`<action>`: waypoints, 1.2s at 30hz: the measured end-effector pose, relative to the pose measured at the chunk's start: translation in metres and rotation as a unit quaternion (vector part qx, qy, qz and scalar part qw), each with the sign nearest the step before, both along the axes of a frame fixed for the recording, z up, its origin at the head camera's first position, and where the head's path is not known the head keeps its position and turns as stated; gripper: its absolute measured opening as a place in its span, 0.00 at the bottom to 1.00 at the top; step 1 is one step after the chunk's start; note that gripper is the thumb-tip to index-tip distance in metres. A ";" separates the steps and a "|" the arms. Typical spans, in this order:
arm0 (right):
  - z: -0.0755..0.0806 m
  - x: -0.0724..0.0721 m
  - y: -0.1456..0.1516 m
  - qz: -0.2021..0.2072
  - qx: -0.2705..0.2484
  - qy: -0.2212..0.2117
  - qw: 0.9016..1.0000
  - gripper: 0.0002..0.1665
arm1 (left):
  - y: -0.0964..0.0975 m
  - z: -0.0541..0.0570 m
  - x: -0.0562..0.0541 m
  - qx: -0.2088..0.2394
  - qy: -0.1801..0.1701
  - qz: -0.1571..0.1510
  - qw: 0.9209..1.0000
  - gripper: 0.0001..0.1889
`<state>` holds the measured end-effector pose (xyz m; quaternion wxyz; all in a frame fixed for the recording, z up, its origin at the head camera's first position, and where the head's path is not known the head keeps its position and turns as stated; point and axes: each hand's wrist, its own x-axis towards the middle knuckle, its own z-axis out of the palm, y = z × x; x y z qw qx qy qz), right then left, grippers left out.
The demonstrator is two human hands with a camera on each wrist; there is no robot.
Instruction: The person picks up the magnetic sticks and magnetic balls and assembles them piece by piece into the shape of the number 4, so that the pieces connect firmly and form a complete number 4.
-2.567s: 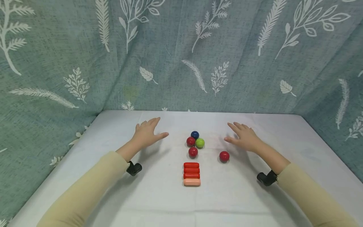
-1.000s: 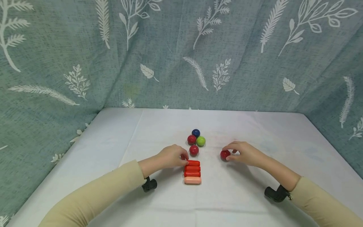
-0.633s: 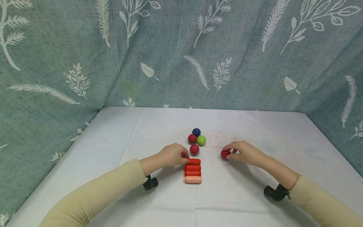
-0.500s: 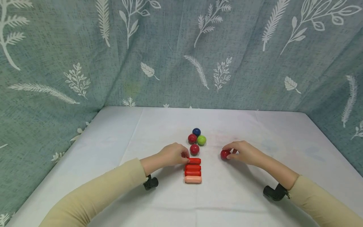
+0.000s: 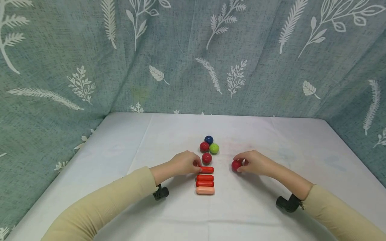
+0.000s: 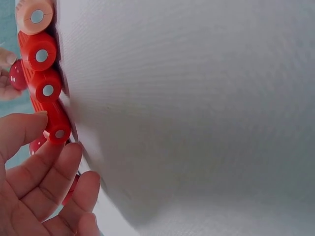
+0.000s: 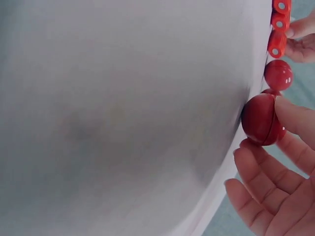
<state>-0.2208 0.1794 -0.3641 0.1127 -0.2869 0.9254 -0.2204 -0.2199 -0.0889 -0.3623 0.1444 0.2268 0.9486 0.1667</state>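
My left hand (image 5: 186, 163) pinches the far red rod (image 5: 207, 170) between thumb and fingers at its left end. That rod lies a little apart from two more red rods (image 5: 205, 180) and a peach rod (image 5: 205, 190), side by side nearer me. The left wrist view shows a silvery disc in each rod's end. My right hand (image 5: 253, 162) holds a red ball (image 5: 236, 166) with thumb and fingers; a seam runs round the ball (image 7: 260, 119) in the right wrist view. Just beyond the held rod sits another red ball (image 5: 206, 158).
Behind that ball stand a third red ball (image 5: 204, 147), a green ball (image 5: 214, 148) and a blue ball (image 5: 208, 140), close together. A white cloth covers the table (image 5: 169, 214). A leaf-patterned green curtain (image 5: 181, 67) hangs at the back and sides.
Both hands came down from hovering to the rod and the ball. Lately the left hand slid the far rod slightly away from the others; the right hand moved its ball a little left.
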 end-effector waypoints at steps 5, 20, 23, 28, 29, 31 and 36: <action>0.002 0.002 -0.009 -0.004 0.006 -0.011 1.000 0.20 | 0.000 -0.002 -0.002 0.002 0.000 -0.004 1.000 0.05; 0.000 0.002 -0.036 0.011 -0.011 -0.012 1.000 0.19 | 0.001 -0.002 -0.004 0.011 -0.005 0.004 1.000 0.05; -0.001 0.001 -0.039 0.016 -0.020 -0.010 1.000 0.19 | 0.001 -0.002 -0.004 0.013 -0.008 0.005 1.000 0.05; -0.002 0.000 -0.043 0.021 -0.026 -0.015 0.999 0.18 | 0.000 -0.002 -0.004 0.022 -0.012 0.002 1.000 0.05; -0.002 0.000 -0.043 0.022 -0.027 -0.017 0.999 0.18 | 0.000 -0.001 -0.004 0.023 -0.012 0.002 1.000 0.05; -0.001 0.000 -0.044 0.019 -0.028 -0.023 0.999 0.18 | 0.000 -0.001 -0.003 0.025 -0.013 0.001 1.000 0.05; -0.001 0.000 -0.046 0.017 -0.029 -0.025 0.999 0.17 | 0.000 0.000 -0.002 0.026 -0.013 0.000 1.000 0.04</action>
